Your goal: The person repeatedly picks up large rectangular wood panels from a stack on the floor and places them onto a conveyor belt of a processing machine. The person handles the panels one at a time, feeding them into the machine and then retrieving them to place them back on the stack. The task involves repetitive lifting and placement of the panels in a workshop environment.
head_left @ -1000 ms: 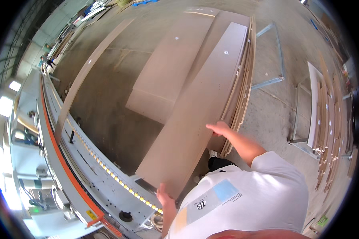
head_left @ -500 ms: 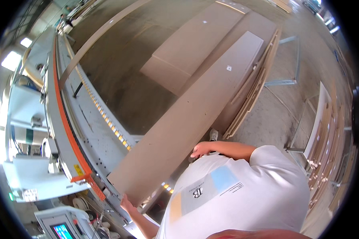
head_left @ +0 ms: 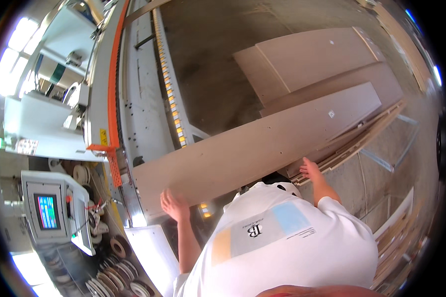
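Your long brown panel (head_left: 243, 138) lies slantwise in front of you, its left end over the near end of the machine bed (head_left: 146, 99) and its right end over the pile of boards (head_left: 354, 143), whose layered edges show along the near right side. A small white label (head_left: 331, 114) sits toward the panel's far right corner. Your left hand (head_left: 174, 205) is at the panel's near edge, close to its left corner, fingers laid on the top face; you cannot tell from here whether the thumb grips underneath. Your right hand (head_left: 309, 169) is released, fingers loosely extended, just beside the panel's near edge by the pile's near left corner; whether it touches a board is unclear. An orange strip (head_left: 115, 74) runs along the bed's left edge, and a row of yellow and white blocks (head_left: 172, 104) along its right edge. To your left stands a console (head_left: 30, 198) with a lit screen (head_left: 47, 212).
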Motion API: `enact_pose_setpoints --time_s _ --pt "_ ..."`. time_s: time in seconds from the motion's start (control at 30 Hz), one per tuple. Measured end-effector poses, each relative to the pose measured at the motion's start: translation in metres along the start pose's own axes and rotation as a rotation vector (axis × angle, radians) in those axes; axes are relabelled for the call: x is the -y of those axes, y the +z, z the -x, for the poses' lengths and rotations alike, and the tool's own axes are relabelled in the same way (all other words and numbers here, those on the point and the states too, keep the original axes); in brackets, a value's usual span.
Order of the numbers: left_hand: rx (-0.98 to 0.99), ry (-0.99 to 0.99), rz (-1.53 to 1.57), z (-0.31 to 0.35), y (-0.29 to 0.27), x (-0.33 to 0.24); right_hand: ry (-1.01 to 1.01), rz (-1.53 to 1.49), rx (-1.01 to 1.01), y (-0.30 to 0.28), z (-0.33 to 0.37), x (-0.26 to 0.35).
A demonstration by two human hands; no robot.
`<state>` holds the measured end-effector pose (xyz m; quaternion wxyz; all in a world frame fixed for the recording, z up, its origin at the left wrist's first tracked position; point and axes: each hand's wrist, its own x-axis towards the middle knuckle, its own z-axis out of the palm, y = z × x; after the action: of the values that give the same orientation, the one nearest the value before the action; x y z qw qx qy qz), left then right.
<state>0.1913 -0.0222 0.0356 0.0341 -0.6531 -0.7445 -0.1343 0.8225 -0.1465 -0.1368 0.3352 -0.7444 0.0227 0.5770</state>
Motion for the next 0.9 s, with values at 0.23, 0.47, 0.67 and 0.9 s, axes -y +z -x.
enact_pose_setpoints --time_s 0.23,0.47,0.67,0.9 --pt "0.107 -0.196 -0.097 -0.001 0.017 -0.040 0.024 -0.202 -0.179 -0.059 -0.073 0.055" --pt "-0.002 -0.344 -0.226 -0.010 0.041 -0.070 0.192 -0.681 -0.183 -0.046 -0.097 0.094" --pt "-0.046 -0.364 -0.222 -0.016 0.041 -0.082 0.167 -0.515 -0.238 -0.031 -0.070 0.122" --pt "-0.009 -0.416 -0.177 -0.021 0.036 -0.072 0.129 -0.462 -0.306 -0.050 -0.075 0.119"
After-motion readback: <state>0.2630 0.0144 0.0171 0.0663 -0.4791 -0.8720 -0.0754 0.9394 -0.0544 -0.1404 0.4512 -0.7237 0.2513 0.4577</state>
